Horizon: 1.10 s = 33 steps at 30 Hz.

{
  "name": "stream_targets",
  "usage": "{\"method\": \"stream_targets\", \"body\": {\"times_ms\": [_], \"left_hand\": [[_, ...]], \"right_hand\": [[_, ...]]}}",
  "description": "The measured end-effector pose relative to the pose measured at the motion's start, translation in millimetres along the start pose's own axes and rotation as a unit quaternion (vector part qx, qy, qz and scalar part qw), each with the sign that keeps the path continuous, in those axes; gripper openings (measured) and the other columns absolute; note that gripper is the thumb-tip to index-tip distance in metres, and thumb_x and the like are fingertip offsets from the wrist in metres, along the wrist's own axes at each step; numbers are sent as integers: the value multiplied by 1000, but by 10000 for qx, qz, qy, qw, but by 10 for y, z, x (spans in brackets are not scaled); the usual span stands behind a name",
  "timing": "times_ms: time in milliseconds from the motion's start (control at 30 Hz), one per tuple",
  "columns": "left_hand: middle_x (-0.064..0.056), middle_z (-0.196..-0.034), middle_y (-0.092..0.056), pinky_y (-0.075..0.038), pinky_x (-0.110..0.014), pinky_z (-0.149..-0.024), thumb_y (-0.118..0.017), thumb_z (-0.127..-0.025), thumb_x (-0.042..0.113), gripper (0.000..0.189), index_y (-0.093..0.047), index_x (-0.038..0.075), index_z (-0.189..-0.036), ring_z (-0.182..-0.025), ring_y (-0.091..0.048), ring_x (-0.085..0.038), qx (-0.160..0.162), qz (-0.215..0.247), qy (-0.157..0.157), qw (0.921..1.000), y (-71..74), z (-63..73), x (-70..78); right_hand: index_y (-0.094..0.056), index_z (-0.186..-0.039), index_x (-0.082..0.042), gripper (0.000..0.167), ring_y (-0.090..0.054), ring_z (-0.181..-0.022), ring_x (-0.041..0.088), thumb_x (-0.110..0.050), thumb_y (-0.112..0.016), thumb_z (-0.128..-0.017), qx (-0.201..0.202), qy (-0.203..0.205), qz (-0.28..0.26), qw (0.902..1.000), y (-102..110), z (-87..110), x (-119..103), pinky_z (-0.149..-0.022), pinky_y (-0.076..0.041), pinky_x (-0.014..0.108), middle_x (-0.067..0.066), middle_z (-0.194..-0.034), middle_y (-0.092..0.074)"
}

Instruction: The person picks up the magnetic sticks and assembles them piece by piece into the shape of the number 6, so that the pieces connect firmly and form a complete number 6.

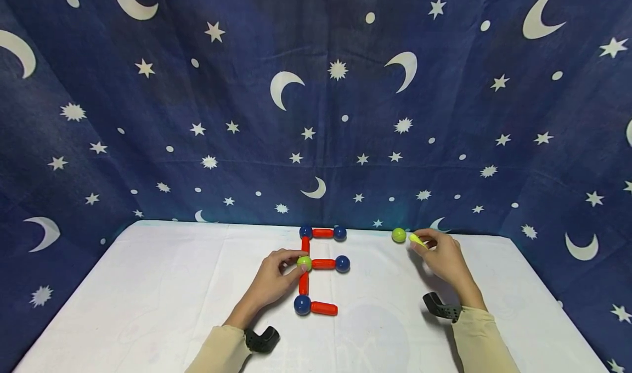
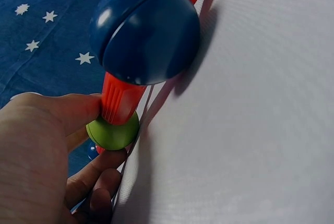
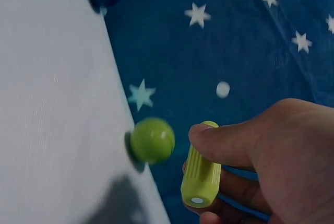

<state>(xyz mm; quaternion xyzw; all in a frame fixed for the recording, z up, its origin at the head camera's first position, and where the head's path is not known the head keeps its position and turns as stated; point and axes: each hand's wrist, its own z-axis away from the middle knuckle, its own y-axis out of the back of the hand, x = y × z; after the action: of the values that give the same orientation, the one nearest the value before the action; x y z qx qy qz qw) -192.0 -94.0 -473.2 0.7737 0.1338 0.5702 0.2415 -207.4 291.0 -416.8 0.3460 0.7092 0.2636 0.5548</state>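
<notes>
An E-shaped figure of red magnetic rods [image 1: 323, 264] and blue balls [image 1: 302, 305] lies on the white table, with a green ball [image 1: 304, 263] at the middle of its spine. My left hand [image 1: 271, 278] pinches that green ball between thumb and fingers; the left wrist view shows a red rod [image 2: 121, 98] joining it to a large blue ball [image 2: 148, 31]. Over at the right, my right hand [image 1: 446, 259] pinches a yellow-green magnetic rod [image 3: 202, 177] with a pale round tip. Just left of this rod, and apart from it, a second green ball [image 3: 152, 140] rests on the table.
The figure's lowest red rod [image 1: 324, 308] has a bare right end, while the upper two end in blue balls [image 1: 342, 264]. Behind the white tabletop [image 1: 163, 285] hangs a dark blue curtain [image 1: 316, 159] with moons and stars, which also closes both sides.
</notes>
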Motion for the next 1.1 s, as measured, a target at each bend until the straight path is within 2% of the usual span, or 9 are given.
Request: {"method": "stream_targets", "body": {"times_ms": [200, 367, 467, 700, 900, 1000, 1100], "left_hand": [[10, -103, -69, -48, -34, -83, -75, -93, 21, 26, -76, 19, -118, -94, -57, -13, -12, -19, -50, 10000, -30, -16, 10], [9, -104, -69, -48, -35, -84, -75, -93, 22, 26, -76, 19, -119, -95, -56, -13, -27, -43, -20, 10000, -32, -13, 14], [9, -104, -69, -49, -35, -84, -75, -93, 22, 26, -76, 19, -119, -95, -56, -13, -46, -52, -10, 10000, -33, -8, 11], [10, -103, -68, -48, -34, -83, -75, -93, 22, 26, -76, 18, -118, -93, -56, -13, -19, -64, -37, 10000, -31, -7, 6], [10, -101, -69, -48, -33, -82, -76, -92, 20, 25, -76, 18, -117, -92, -56, -13, 5, -34, -73, 10000, -19, -8, 10], [10, -101, -69, -48, -34, -82, -76, -92, 20, 25, -76, 18, -117, -92, -56, -13, 15, -45, -61, 10000, -10, -5, 12], [10, -102, -69, -48, -34, -83, -76, -92, 21, 25, -76, 19, -117, -93, -56, -13, 13, -62, -15, 10000, 0, -2, 12]], "right_hand": [[-71, -117, 3, 28, -68, -85, 27, -9, -74, -92, -54, 434, -178, 9989, -37, 14, -180, -67, -50, 31, 13, -96, -73], [-72, -116, 2, 27, -68, -84, 22, -6, -76, -90, -244, 816, -396, 9956, -138, 54, -318, -71, -55, 32, 9, -95, -74], [-72, -113, 0, 25, -67, -84, 19, -4, -76, -89, -331, 909, -572, 9937, -197, 104, -381, -73, -56, 31, 7, -94, -73], [-72, -115, 0, 29, -65, -83, 15, 0, -77, -86, -511, 746, -1060, 9902, -366, 220, -472, -71, -55, 26, 5, -94, -72], [-71, -118, -1, 32, -65, -86, 14, -1, -76, -86, -817, 456, -1510, 9841, -500, 314, -542, -72, -56, 25, 6, -97, -71], [-68, -121, 0, 35, -67, -84, 14, -2, -76, -87, -1008, 327, -1907, 9759, -538, 340, -589, -70, -57, 28, 9, -99, -72], [-65, -126, 4, 40, -69, -82, 17, -2, -75, -88, -1261, 242, -2407, 9621, -557, 357, -646, -68, -59, 34, 13, -100, -72]]}}
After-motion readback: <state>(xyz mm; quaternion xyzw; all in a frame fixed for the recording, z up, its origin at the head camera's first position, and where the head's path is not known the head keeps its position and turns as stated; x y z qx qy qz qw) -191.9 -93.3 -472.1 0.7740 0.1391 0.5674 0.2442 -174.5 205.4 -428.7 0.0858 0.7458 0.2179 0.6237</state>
